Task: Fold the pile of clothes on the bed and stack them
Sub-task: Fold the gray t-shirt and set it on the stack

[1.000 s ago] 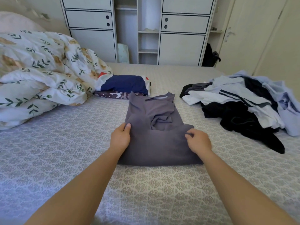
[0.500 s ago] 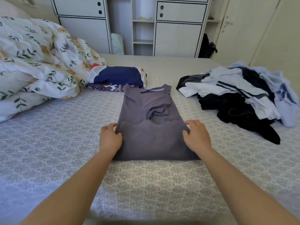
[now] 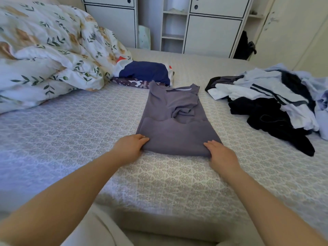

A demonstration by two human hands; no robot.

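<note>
Grey shirt [image 3: 174, 125] lies lengthwise mid-bed, and you've slid both hands back from its sides to its near corners: left hand [image 3: 130, 147] and right hand [image 3: 221, 153] each pinch the folded near edge. That reads as readying the next fold away from you. Beyond the shirt sits the folded stack [image 3: 143, 74]; right of it, the unfolded pile [image 3: 276, 102].

Duvet [image 3: 48, 55]: floral, bunched at ten o'clock.
Wardrobe [image 3: 214, 25]: white, seen at twelve o'clock.
Door [image 3: 291, 31]: at two o'clock.

no text, label or number can be read anywhere.
</note>
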